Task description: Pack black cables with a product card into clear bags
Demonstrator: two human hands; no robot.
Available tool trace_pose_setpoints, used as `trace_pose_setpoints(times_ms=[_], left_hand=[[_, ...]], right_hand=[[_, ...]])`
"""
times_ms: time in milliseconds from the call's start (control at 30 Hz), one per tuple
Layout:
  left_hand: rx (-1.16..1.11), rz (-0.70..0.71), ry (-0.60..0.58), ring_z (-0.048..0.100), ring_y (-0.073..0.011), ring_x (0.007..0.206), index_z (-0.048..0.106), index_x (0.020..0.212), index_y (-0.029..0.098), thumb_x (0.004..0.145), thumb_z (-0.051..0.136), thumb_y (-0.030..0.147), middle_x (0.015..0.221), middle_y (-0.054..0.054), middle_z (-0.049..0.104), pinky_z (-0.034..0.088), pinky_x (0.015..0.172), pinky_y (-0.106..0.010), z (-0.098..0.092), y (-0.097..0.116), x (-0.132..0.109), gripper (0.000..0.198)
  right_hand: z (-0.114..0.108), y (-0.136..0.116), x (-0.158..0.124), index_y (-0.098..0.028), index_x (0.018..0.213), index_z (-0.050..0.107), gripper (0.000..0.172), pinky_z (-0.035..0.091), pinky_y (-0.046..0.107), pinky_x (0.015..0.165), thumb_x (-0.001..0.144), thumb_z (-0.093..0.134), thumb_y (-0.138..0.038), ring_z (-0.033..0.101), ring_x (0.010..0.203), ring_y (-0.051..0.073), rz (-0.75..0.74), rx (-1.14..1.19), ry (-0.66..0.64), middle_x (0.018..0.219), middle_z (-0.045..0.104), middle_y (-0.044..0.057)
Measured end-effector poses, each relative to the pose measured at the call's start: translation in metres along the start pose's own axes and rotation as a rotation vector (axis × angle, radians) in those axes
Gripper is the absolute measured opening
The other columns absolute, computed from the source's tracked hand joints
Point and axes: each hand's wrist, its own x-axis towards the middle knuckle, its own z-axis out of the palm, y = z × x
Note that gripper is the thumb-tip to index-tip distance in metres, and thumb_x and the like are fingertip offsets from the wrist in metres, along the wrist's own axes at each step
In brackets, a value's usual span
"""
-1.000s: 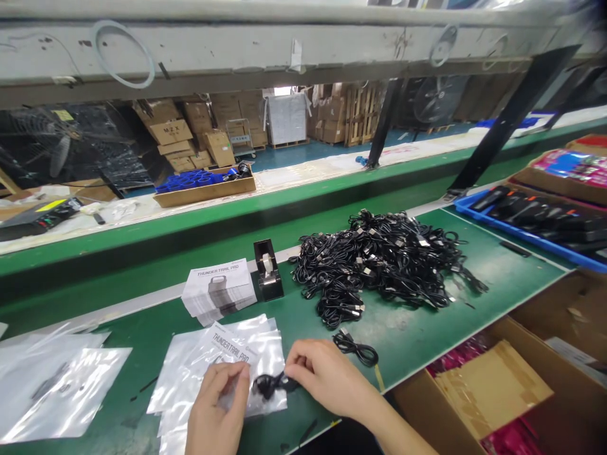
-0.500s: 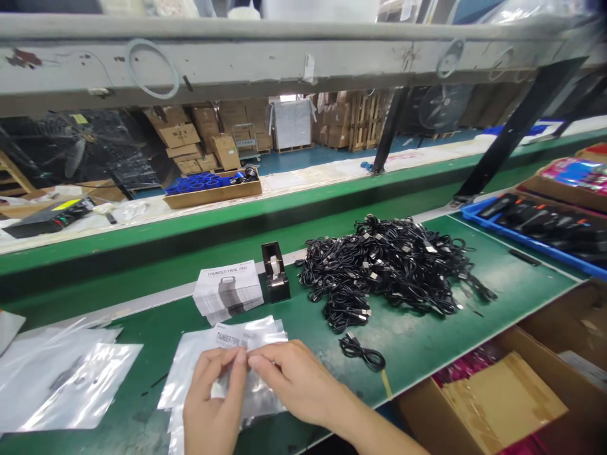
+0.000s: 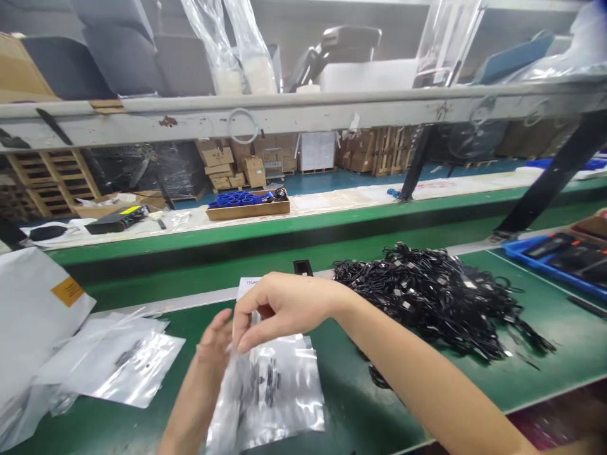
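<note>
My right hand [image 3: 279, 313] reaches across with thumb and forefinger pinched on the top edge of a clear plastic bag [image 3: 226, 404], which hangs partly upright. Close behind it is my left hand [image 3: 208, 363], blurred, its fingers partly covered by the right hand and the bag; its grip is unclear. Beneath and beside the held bag lies a flat clear bag [image 3: 296, 392] with dark print. Behind my right hand, a white printed leaflet stack [image 3: 246, 285] shows only at its corner. The black tape dispenser [image 3: 302, 267] is mostly hidden too.
A big heap of black cables [image 3: 427, 297] covers the right of the green table [image 3: 360, 417]. More clear bags [image 3: 128, 366] lie at left, beside a white bag [image 3: 38, 316] with an orange label. A blue tray [image 3: 559, 268] holds black items. A shelf beam [image 3: 303, 117] crosses above.
The view has tilted up and turned left. My right hand has moved up and over the left hand, lifting a bag edge. The leaflets and tape dispenser are now largely covered.
</note>
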Motion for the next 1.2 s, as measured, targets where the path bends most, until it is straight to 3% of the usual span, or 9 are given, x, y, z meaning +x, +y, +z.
trace_pose_setpoints(times_ms=[100, 167, 333, 533, 700, 867, 967, 1067, 1200], left_hand=[[-0.154, -0.247, -0.259, 0.058, -0.0206, 0.076, 0.063, 0.096, 0.018, 0.061, 0.047, 0.072, 0.082, -0.007, 0.064, 0.045, 0.071, -0.031, 0.006, -0.017, -0.011, 0.067], [-0.18, -0.291, -0.289, 0.055, -0.0149, 0.061, 0.066, 0.088, 0.018, 0.055, 0.065, 0.061, 0.065, -0.002, 0.061, 0.044, 0.06, -0.025, 0.013, -0.027, -0.019, 0.054], [-0.167, -0.291, -0.173, 0.05, -0.0101, 0.057, 0.063, 0.07, 0.022, 0.045, 0.079, 0.042, 0.057, 0.004, 0.054, 0.039, 0.056, -0.019, 0.025, -0.037, -0.027, 0.036], [0.064, -0.107, -0.031, 0.042, -0.0088, 0.056, 0.058, 0.058, 0.018, 0.055, 0.072, 0.049, 0.057, 0.005, 0.048, 0.033, 0.053, -0.018, 0.024, -0.045, -0.02, 0.034], [0.23, 0.003, 0.111, 0.048, -0.0132, 0.065, 0.062, 0.063, 0.019, 0.065, 0.063, 0.048, 0.065, 0.001, 0.056, 0.038, 0.062, -0.021, 0.027, -0.053, -0.017, 0.029], [0.276, -0.017, 0.232, 0.053, -0.0163, 0.078, 0.062, 0.072, 0.021, 0.063, 0.064, 0.051, 0.077, 0.0, 0.062, 0.041, 0.068, -0.021, 0.03, -0.054, -0.014, 0.031], [0.248, 0.008, 0.297, 0.052, -0.0131, 0.074, 0.061, 0.071, 0.021, 0.059, 0.068, 0.049, 0.073, 0.002, 0.062, 0.041, 0.068, -0.018, 0.032, -0.056, -0.01, 0.032], [0.179, -0.044, 0.336, 0.053, -0.0113, 0.072, 0.059, 0.073, 0.021, 0.056, 0.071, 0.048, 0.069, 0.004, 0.061, 0.042, 0.065, -0.017, 0.032, -0.059, -0.005, 0.034], [0.164, -0.134, 0.254, 0.057, -0.0148, 0.076, 0.062, 0.078, 0.019, 0.055, 0.072, 0.046, 0.077, 0.0, 0.066, 0.044, 0.064, -0.019, 0.027, -0.063, 0.001, 0.037]], right_hand=[[-0.002, 0.0, -0.009, -0.011, 0.083, 0.061, 0.013, 0.037, 0.014, 0.047, 0.076, 0.059, -0.022, 0.048, 0.053, 0.004, 0.042, 0.26, -0.109, 0.072, 0.06, 0.0], [0.0, 0.003, -0.019, -0.01, 0.081, 0.061, 0.012, 0.038, 0.015, 0.049, 0.074, 0.061, -0.02, 0.047, 0.054, 0.004, 0.042, 0.339, -0.144, 0.069, 0.057, -0.001], [0.011, 0.011, -0.057, -0.013, 0.073, 0.066, 0.022, 0.035, 0.016, 0.051, 0.064, 0.071, -0.032, 0.041, 0.056, 0.006, 0.08, 0.163, -0.031, 0.06, 0.043, -0.005], [0.023, 0.015, -0.089, -0.014, 0.068, 0.064, 0.016, 0.037, 0.029, 0.088, 0.068, 0.068, -0.03, 0.048, 0.103, 0.017, 0.096, 0.053, 0.19, 0.109, 0.05, 0.007], [0.039, 0.028, -0.104, -0.019, 0.088, 0.061, 0.014, 0.041, 0.032, 0.084, 0.082, 0.05, -0.025, 0.053, 0.093, 0.015, 0.289, 0.129, 0.438, 0.102, 0.056, 0.005], [0.075, 0.057, -0.102, -0.022, 0.125, 0.037, 0.072, 0.045, 0.031, 0.075, 0.062, 0.072, -0.025, 0.055, 0.087, 0.017, 0.486, 0.402, 0.724, 0.105, 0.057, 0.006], [0.089, 0.071, -0.092, -0.015, 0.09, 0.062, 0.023, 0.043, 0.028, 0.069, 0.072, 0.061, -0.03, 0.055, 0.073, 0.015, 0.522, 0.444, 0.818, 0.079, 0.062, 0.003], [0.093, 0.078, -0.084, -0.013, 0.076, 0.066, 0.028, 0.043, 0.026, 0.063, 0.082, 0.048, -0.035, 0.054, 0.064, 0.012, 0.476, 0.578, 0.855, 0.066, 0.061, 0.002], [0.094, 0.083, -0.083, -0.015, 0.083, 0.066, 0.021, 0.044, 0.025, 0.063, 0.07, 0.064, -0.031, 0.058, 0.066, 0.013, 0.505, 0.665, 0.857, 0.072, 0.065, 0.002]])
